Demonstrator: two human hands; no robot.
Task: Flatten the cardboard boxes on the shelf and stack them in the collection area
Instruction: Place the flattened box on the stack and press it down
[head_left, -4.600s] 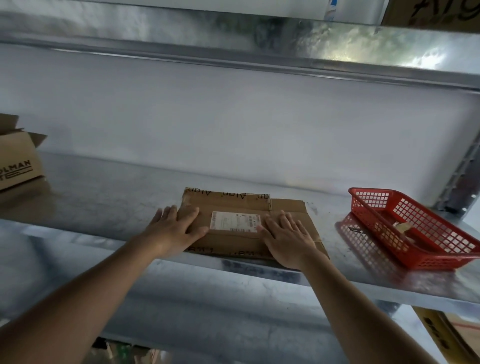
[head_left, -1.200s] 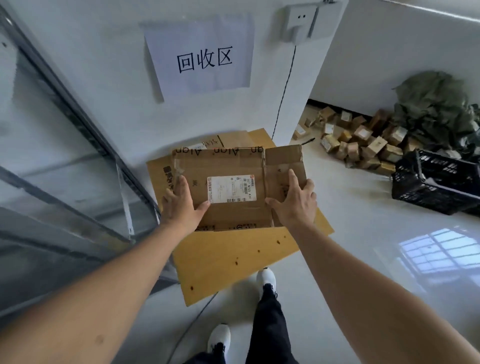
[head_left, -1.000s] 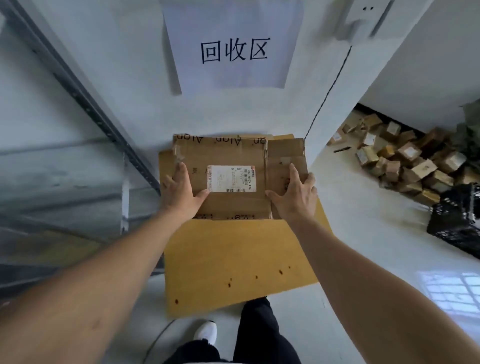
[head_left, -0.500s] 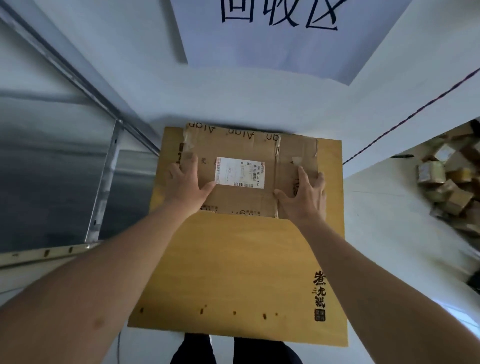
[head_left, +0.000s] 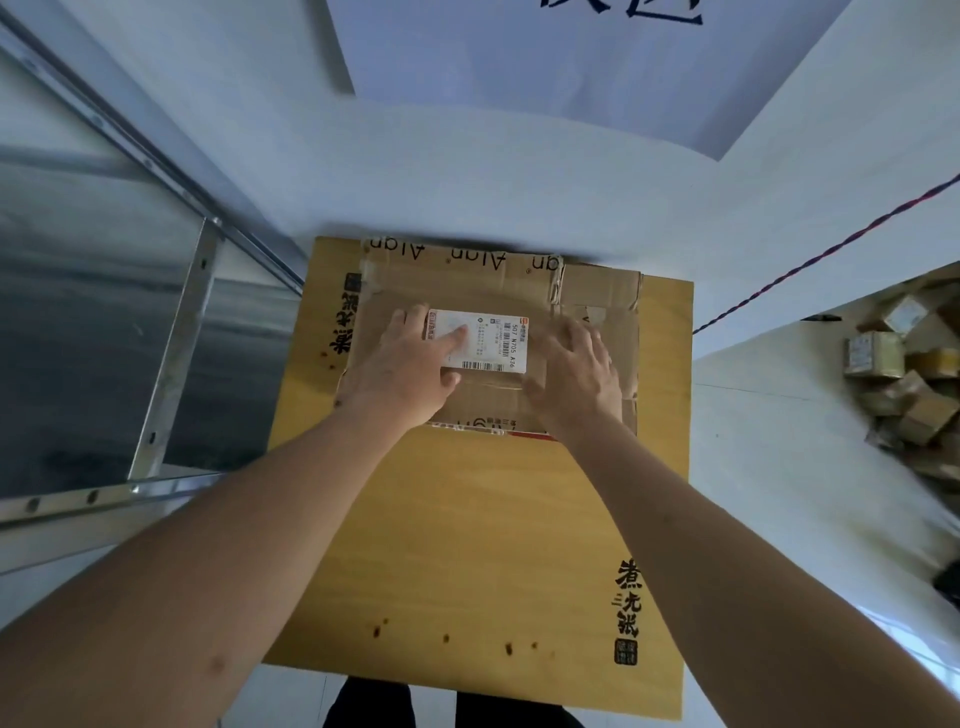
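A flattened brown cardboard box (head_left: 498, 291) with a white shipping label (head_left: 483, 340) lies on a large flattened yellow box (head_left: 483, 530) on the floor, against the wall. My left hand (head_left: 405, 364) presses flat on the brown box's left half, thumb over the label's edge. My right hand (head_left: 576, 369) presses flat on its right half with fingers spread. Both arms reach down from the frame's lower corners.
A metal shelf frame (head_left: 171, 364) stands at the left. A paper sign (head_left: 597, 57) hangs on the white wall above. A red cord (head_left: 821, 260) runs down the wall at right. Several small boxes (head_left: 904, 374) are piled on the floor at far right.
The brown box went from the shelf to the floor stack. In the last half second my hands moved from gripping its edges to pressing flat on top.
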